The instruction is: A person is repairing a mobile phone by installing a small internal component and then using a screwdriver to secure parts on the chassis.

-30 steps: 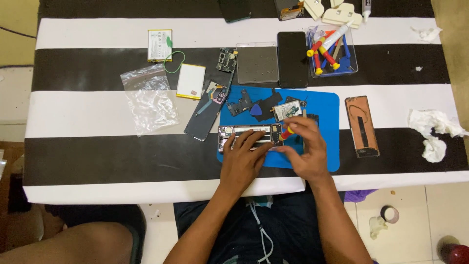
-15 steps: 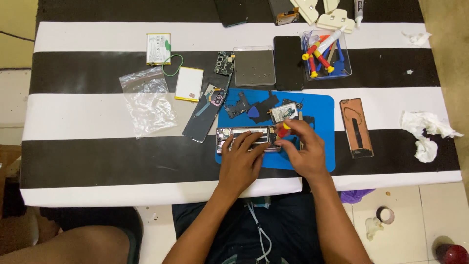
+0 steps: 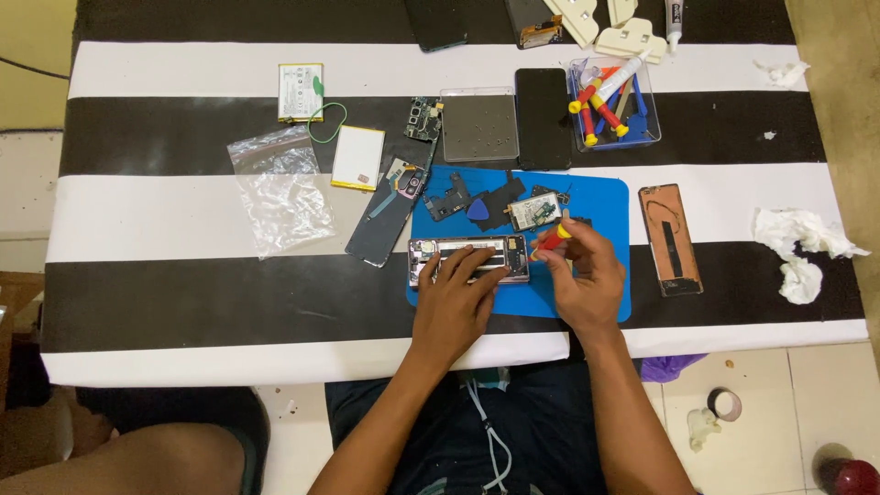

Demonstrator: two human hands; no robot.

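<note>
An opened phone body lies on a blue work mat. My left hand rests flat on it, fingers spread over its lower half. My right hand grips a small red and yellow screwdriver, whose tip points at the phone's right end. Small dark phone parts and a little circuit piece lie on the mat just beyond the phone.
A clear plastic bag, two batteries, a dark back cover, a screw tray, a black phone, a tool box, an orange phone frame and crumpled tissue lie on the striped table.
My right hand has shifted slightly right of the phone and the screwdriver now shows between its fingers. My left hand stays on the phone body.
</note>
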